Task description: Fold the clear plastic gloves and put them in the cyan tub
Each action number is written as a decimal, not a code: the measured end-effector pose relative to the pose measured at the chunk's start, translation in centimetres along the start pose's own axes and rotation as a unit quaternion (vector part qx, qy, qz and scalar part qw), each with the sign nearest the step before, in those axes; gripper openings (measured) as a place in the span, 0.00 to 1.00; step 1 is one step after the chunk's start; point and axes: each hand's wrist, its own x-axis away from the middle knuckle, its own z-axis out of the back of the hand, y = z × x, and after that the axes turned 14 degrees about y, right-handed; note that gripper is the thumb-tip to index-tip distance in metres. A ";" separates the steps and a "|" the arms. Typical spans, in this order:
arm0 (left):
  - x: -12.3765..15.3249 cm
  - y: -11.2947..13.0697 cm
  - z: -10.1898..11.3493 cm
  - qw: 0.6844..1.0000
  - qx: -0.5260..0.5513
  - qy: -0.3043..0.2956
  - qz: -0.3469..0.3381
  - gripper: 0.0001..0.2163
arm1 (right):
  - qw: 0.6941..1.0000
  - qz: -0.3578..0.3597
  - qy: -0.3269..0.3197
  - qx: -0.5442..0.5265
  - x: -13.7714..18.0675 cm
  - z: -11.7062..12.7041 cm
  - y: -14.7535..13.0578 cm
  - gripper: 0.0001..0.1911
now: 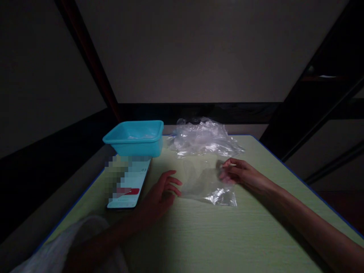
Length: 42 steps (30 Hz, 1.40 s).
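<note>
Clear plastic bag lies on counter; left hand at its left edge, fingers loosely spread; right hand at its right, can't tell if pinching.

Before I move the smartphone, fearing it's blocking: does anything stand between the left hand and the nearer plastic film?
Nothing visible does: the nearer plastic film lies right of the left hand, the smartphone to its left.

plastic bag: clear | tub: turquoise | table: pale green, faintly streaked, blue edge | sleeve: whitish
</note>
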 end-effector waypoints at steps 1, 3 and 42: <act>0.0 0.0 0.0 1.000 0.001 0.000 0.002 0.22 | 1.000 0.000 0.002 -0.003 0.0 -0.1 0.0 0.10; 0.0 0.1 0.0 1.000 0.001 0.001 0.004 0.21 | 1.000 0.007 0.002 -0.001 0.2 -0.1 0.1 0.13; 1.7 0.8 0.7 0.987 -0.083 -0.085 -0.109 0.21 | 0.979 0.085 -0.126 0.135 3.8 2.3 1.0 0.19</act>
